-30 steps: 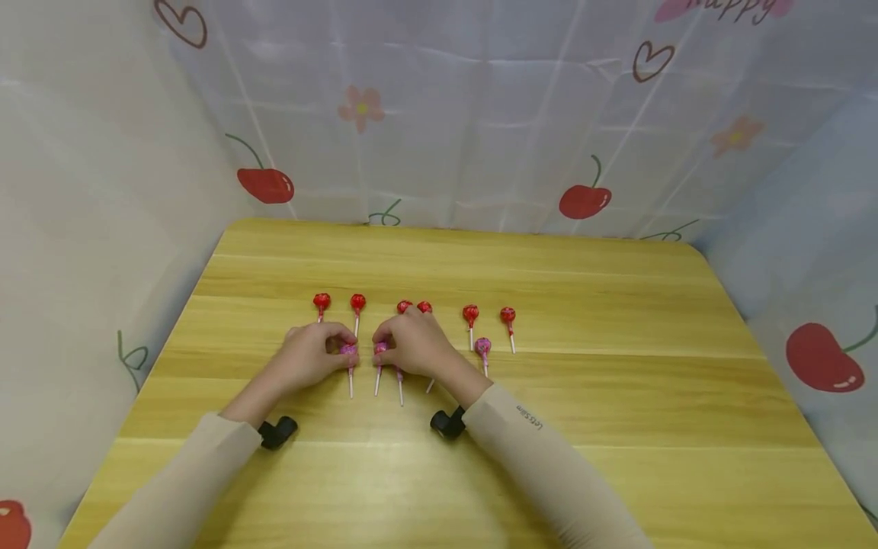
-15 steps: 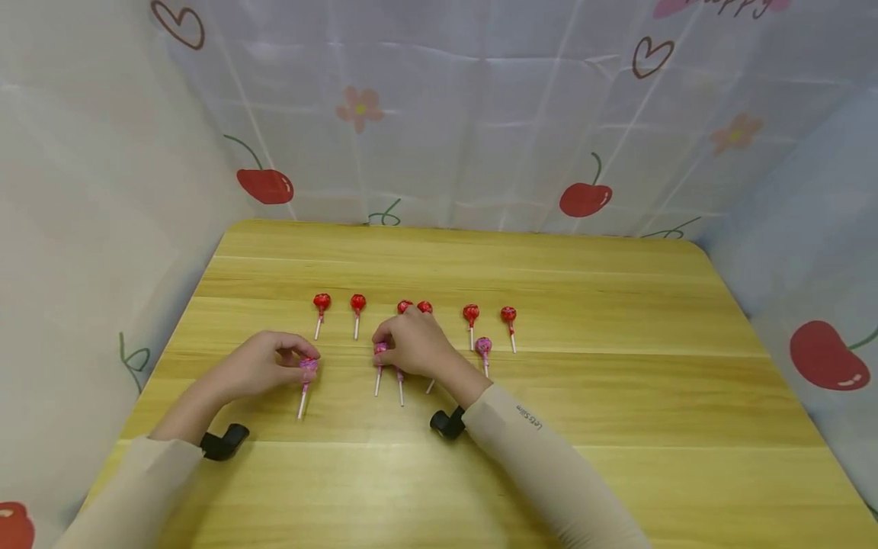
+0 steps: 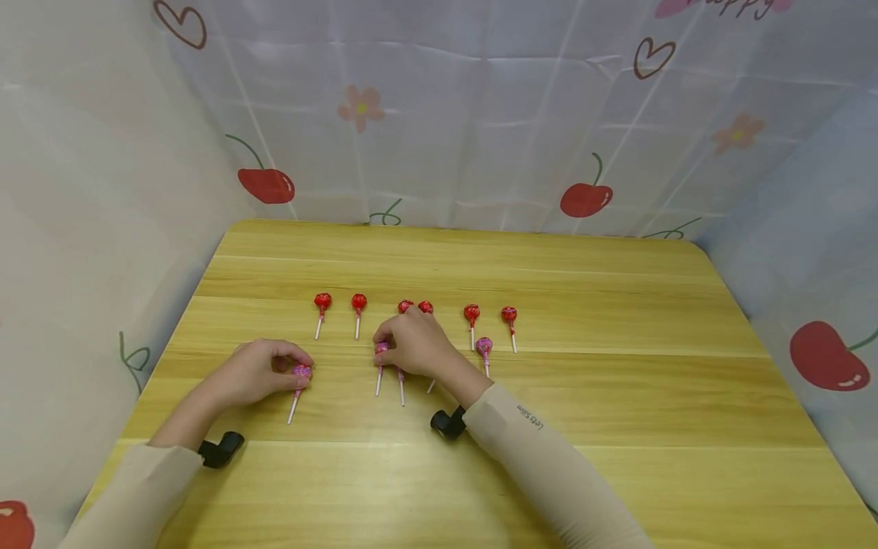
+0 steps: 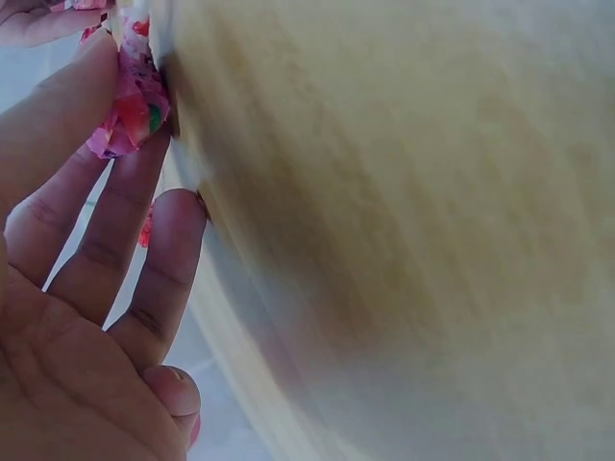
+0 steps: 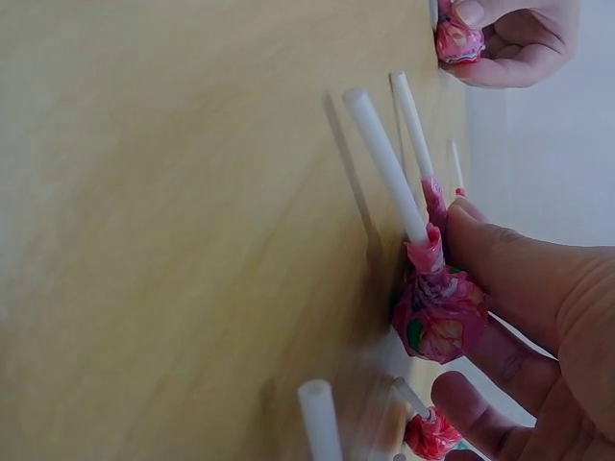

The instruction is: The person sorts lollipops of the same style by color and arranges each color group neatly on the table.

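Fingers (image 4: 108,235) clamped on pink lollipops (image 3: 302,371)
One is pinched by left hand (image 3: 257,374), one by right hand (image 3: 416,343); red lollipops (image 3: 359,302) lie beyond.

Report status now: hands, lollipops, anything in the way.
Left hand pinching one pink lollipop. Right hand pinching a second pink lollipop. Six red lollipops visible beyond, two partly hidden by right hand. No obstruction seen beside left hand.

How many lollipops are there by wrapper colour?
Red lollipops: 6
Pink lollipops: 4
Colour unclear, only a stick showing beneath the right hand in the head view: 1
Total: 11
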A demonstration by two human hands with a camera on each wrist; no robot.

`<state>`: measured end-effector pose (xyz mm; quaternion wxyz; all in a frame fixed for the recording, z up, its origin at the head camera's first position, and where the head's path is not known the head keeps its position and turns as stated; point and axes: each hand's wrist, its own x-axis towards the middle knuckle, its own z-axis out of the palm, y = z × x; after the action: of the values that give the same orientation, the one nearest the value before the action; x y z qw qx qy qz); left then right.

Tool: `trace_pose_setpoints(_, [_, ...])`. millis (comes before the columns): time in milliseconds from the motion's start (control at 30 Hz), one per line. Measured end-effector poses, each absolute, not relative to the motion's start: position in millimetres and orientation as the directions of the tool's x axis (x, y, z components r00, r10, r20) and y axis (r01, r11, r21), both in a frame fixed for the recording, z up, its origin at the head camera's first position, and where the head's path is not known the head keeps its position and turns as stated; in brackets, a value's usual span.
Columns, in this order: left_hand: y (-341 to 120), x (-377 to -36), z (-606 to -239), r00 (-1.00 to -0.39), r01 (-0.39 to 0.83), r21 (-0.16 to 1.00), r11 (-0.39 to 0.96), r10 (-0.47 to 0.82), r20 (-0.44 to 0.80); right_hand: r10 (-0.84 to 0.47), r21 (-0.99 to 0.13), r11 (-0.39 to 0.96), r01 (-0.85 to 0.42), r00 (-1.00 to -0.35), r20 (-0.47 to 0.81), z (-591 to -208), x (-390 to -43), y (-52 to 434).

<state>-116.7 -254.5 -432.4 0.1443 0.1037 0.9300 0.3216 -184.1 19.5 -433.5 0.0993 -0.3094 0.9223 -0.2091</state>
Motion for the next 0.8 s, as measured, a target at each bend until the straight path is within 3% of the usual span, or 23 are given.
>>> trace_pose_setpoints(200, [-252,-116,-431,-0.942,0.108,0.6,0.792,0.275,-0.194,-0.611,-0.464,0.705,-0.536,-0.791,-0.015,-429,-181,16])
trace_pose_setpoints(333, [-252,-116,-431,-0.943,0.113,0.594,0.796,0.275,-0.189,-0.651,-0.475,0.666,-0.576,-0.759,0.008,-424,-173,7])
trace_pose_setpoints(533, [-252,-115,-431,-0.941,0.109,0.603,0.79,0.277,-0.194,-0.717,-0.439,0.626,-0.644,-0.697,0.002,-420,-157,-7])
trace_pose_setpoints(800, [-252,-114,-432,-0.941,0.092,0.605,0.791,0.268,-0.207,-0.723,-0.392,0.645,-0.656,-0.69,-0.036,-429,-149,-16])
